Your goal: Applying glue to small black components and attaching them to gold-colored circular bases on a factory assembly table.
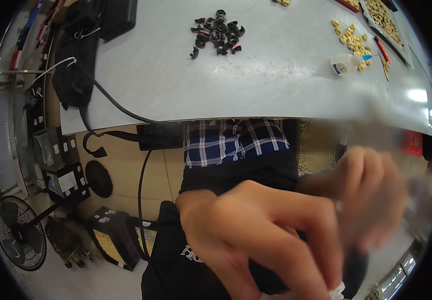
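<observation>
Left hand point(256, 220) in the head view curls against a white piece point(337, 291), partly covering it; its grip cannot be told. Just beside, the right hand point(371, 195) is blurred, hold unclear. Beyond both, glossy curved black pieces point(217, 36) and a translucent bottle point(343, 65) rest on the smooth grey table point(276, 95).

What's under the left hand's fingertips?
Something white partly shows under the fingertips of the left hand; the fingers and the picture's lower edge hide the rest, so its kind is unclear.
</observation>
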`<action>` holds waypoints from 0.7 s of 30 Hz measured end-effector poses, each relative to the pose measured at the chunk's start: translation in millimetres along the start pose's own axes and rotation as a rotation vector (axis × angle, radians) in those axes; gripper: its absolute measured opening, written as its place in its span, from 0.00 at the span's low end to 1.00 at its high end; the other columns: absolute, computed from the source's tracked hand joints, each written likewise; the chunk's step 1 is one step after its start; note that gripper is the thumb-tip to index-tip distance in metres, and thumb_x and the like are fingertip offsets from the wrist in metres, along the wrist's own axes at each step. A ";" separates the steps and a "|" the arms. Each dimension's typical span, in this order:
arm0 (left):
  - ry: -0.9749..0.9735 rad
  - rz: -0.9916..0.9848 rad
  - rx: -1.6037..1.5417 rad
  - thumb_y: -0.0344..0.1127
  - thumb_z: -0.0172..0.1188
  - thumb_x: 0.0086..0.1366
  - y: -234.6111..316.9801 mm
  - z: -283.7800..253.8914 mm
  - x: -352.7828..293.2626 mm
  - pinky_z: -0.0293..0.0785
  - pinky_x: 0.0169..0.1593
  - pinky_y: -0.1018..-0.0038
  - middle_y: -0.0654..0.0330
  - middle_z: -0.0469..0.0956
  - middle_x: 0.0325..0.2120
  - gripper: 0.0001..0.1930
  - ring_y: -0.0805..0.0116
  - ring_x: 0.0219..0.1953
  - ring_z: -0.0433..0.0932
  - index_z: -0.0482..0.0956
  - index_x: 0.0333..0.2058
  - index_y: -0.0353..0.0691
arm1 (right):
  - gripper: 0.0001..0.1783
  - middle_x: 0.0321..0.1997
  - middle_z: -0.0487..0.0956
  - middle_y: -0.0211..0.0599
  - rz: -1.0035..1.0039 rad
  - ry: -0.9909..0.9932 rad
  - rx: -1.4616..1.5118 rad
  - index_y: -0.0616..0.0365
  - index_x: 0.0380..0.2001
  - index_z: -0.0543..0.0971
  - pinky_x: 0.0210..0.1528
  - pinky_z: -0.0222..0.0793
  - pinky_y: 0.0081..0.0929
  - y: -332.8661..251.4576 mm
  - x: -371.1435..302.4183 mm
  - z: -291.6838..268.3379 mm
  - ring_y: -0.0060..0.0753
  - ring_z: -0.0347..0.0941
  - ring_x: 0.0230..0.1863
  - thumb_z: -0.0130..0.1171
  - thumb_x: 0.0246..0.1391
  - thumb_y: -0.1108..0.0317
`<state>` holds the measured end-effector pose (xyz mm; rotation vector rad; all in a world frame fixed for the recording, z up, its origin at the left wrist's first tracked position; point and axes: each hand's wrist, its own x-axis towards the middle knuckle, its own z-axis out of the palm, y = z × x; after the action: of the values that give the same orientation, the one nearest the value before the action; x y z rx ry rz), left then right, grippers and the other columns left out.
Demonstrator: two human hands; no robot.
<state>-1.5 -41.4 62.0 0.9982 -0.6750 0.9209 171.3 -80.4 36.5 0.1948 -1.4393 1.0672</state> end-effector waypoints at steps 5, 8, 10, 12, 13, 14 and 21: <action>-0.088 -0.046 -0.140 0.35 0.63 0.57 -8.2 -6.0 11.9 0.76 0.37 0.75 0.38 0.75 0.36 0.20 0.57 0.31 0.78 0.76 0.38 0.18 | 0.15 0.44 0.74 0.50 0.038 0.534 -0.418 0.62 0.39 0.74 0.36 0.57 0.26 -33.2 -42.6 -18.6 0.27 0.65 0.31 0.40 0.58 0.66; -0.130 -0.066 -0.176 0.35 0.64 0.55 -10.1 -7.0 20.7 0.76 0.38 0.74 0.36 0.75 0.36 0.21 0.55 0.33 0.78 0.76 0.37 0.17 | 0.15 0.39 0.76 0.47 -0.092 0.961 -0.786 0.64 0.37 0.74 0.36 0.59 0.24 -21.7 -53.4 -35.5 0.27 0.65 0.31 0.40 0.58 0.65; -0.167 -0.066 -0.209 0.36 0.65 0.55 -16.1 -5.6 28.2 0.76 0.39 0.74 0.35 0.75 0.36 0.22 0.54 0.34 0.78 0.76 0.37 0.17 | 0.15 0.38 0.76 0.46 -0.093 1.076 -0.886 0.65 0.36 0.74 0.36 0.59 0.24 -24.0 -66.6 -58.0 0.26 0.65 0.31 0.41 0.58 0.66; -0.167 -0.056 -0.318 0.32 0.64 0.55 -23.8 -1.0 38.0 0.76 0.39 0.73 0.34 0.75 0.36 0.19 0.54 0.34 0.78 0.76 0.36 0.16 | 0.15 0.37 0.76 0.45 -0.116 1.197 -1.015 0.66 0.35 0.73 0.36 0.60 0.23 -38.5 -83.9 -74.0 0.26 0.65 0.31 0.42 0.58 0.66; -0.171 -0.057 -0.365 0.30 0.64 0.55 -26.6 1.0 42.2 0.77 0.38 0.73 0.34 0.75 0.36 0.18 0.53 0.34 0.78 0.76 0.36 0.16 | 0.15 0.41 0.75 0.44 -0.067 1.245 -1.009 0.65 0.38 0.73 0.40 0.61 0.26 -43.2 -92.8 -81.7 0.27 0.66 0.36 0.43 0.58 0.64; -0.205 -0.048 -0.386 0.30 0.64 0.55 -28.8 4.8 46.3 0.77 0.38 0.73 0.34 0.75 0.36 0.18 0.53 0.34 0.78 0.76 0.36 0.16 | 0.17 0.45 0.74 0.43 -0.021 1.292 -1.002 0.64 0.41 0.74 0.45 0.62 0.29 -52.0 -99.1 -87.5 0.28 0.68 0.42 0.44 0.58 0.62; -0.191 -0.277 -0.783 0.32 0.62 0.55 -57.9 29.9 56.4 0.70 0.50 0.69 0.38 0.74 0.41 0.15 0.57 0.39 0.78 0.78 0.37 0.23 | 0.11 0.32 0.77 0.40 -0.038 1.427 -0.940 0.63 0.31 0.75 0.34 0.62 0.19 -37.1 -73.5 -75.4 0.21 0.66 0.29 0.45 0.57 0.67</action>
<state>73.8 -64.1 97.2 0.4535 -0.9314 0.2617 265.1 -83.8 -23.9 -1.0211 -0.4462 0.1855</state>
